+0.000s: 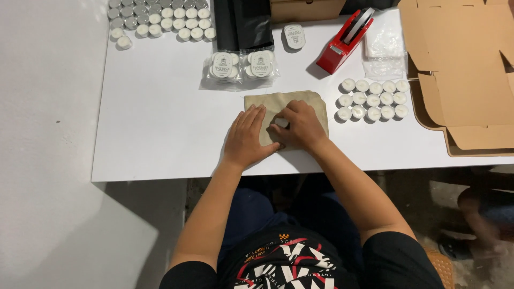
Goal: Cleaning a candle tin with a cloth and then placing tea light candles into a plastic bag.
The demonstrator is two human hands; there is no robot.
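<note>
Both hands press on a tan pouch (300, 104) lying mid-tabletop (160, 134). The left hand (247, 136) lies flat and open on its near corner; the right hand (301, 127) curls loosely over a small white candle (280, 122) at the pouch, though I can't tell whether it grips it. Two clear bags (241, 67) already hold candles; twelve loose ones (373, 99) wait beside the pouch, and the cardboard box (466, 75) lies flat.
</note>
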